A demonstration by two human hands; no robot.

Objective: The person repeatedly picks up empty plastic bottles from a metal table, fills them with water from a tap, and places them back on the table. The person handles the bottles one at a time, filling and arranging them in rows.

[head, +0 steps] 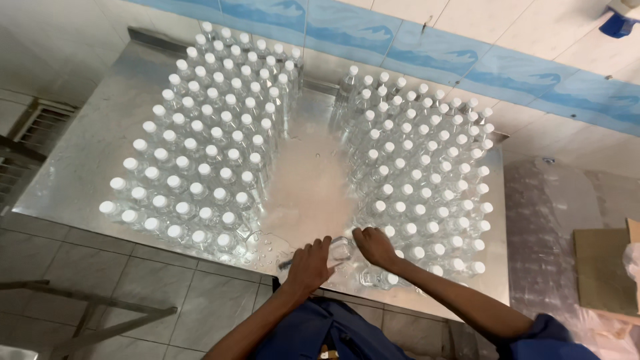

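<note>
On a wet steel table (87, 160) stand two big blocks of clear plastic bottles with white caps, a left block (207, 147) and a right block (427, 173), with a bare wet lane between them. At the near end of that lane my left hand (310, 267) and my right hand (375, 245) meet around one clear bottle (340, 250) that shows no cap. My left hand grips its body. My right hand's fingers touch its top end, beside the right block's near corner.
The tiled wall with a blue band (427, 47) runs behind the table. A grey tiled floor (167, 293) lies below the near edge. A metal frame (100, 313) stands at lower left. Cardboard (603, 267) and a wrapped bottle pack (547, 227) sit at right.
</note>
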